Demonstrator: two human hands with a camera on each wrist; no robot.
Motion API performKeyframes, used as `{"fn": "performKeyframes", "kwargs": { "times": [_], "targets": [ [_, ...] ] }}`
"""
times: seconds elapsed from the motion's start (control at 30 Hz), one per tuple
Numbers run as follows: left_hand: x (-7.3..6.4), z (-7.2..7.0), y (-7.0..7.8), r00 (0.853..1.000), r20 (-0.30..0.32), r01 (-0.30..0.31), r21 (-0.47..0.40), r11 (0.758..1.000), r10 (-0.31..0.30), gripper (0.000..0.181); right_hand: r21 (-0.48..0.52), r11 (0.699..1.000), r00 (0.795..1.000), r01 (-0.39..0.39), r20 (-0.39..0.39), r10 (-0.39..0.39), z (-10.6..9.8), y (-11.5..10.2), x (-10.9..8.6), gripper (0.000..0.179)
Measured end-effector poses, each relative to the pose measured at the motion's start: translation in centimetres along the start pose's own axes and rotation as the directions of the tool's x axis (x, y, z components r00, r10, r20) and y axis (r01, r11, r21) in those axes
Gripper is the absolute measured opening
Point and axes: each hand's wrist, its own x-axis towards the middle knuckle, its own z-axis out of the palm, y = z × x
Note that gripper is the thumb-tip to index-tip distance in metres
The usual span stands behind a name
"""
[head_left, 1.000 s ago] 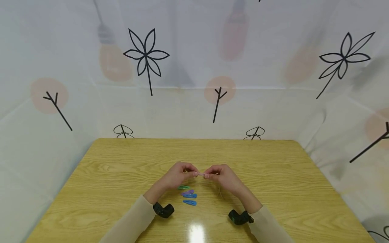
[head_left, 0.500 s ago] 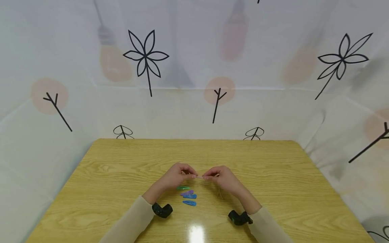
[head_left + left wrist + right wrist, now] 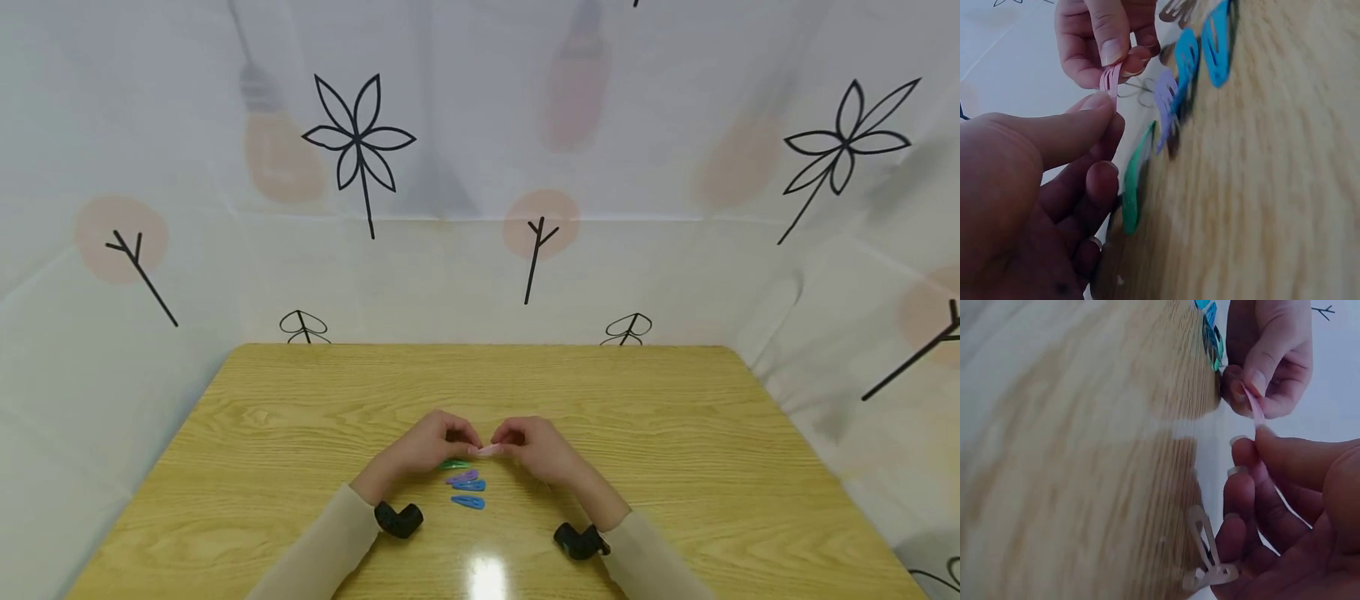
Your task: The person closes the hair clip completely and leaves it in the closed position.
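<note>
A pink snap hair clip [image 3: 1110, 80] is pinched at both ends, between the thumb and fingers of each hand. My left hand [image 3: 423, 443] holds one end, close beside a green hair clip [image 3: 453, 464]. From the other side my right hand [image 3: 543, 450] grips the opposite end. A pale hair clip [image 3: 1202, 550], its parts spread apart, shows by the right hand's lower fingers in the right wrist view; the head view hides it. Toward the person from the green clip lie a purple hair clip [image 3: 462, 477] and two blue hair clips [image 3: 468, 502].
The wooden table [image 3: 300, 392] reaches back to a white cloth backdrop [image 3: 450, 275] printed with plants. Black devices [image 3: 399, 520] are worn on both wrists, over beige sleeves. Bright glare marks the table's near middle.
Both hands have come a little nearer the person, carrying the pink hair clip down toward the green one. The thin pale shape beside the right hand is now hidden in the head view.
</note>
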Motion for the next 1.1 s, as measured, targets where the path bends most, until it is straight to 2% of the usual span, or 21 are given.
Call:
{"fn": "performKeyframes", "kwargs": {
  "times": [0.23,0.5,0.77,1.1],
  "targets": [
    [0.44,0.09,-0.41,0.999,0.045,-0.009,0.038,0.999,0.008,0.01,-0.042,0.999,0.999,-0.018,0.049,0.02,0.1,0.14,0.4,0.006],
    [0.33,0.37,-0.73,0.999,0.049,-0.006,0.063,0.998,0.003,0.009,-0.037,0.999,0.993,-0.031,0.111,0.035,0.07,0.08,0.42,0.006],
    [0.28,0.57,-0.31,0.999,0.048,-0.01,0.059,0.998,0.007,0.008,-0.018,0.999,0.993,-0.045,0.112,0.047,0.03,0.16,0.28,0.007],
    [0.28,0.53,-0.8,0.999,0.046,-0.02,0.046,0.999,0.018,0.009,-0.01,0.999,0.993,-0.037,0.112,0.038,0.25,0.24,0.44,0.007]
  ]
}}
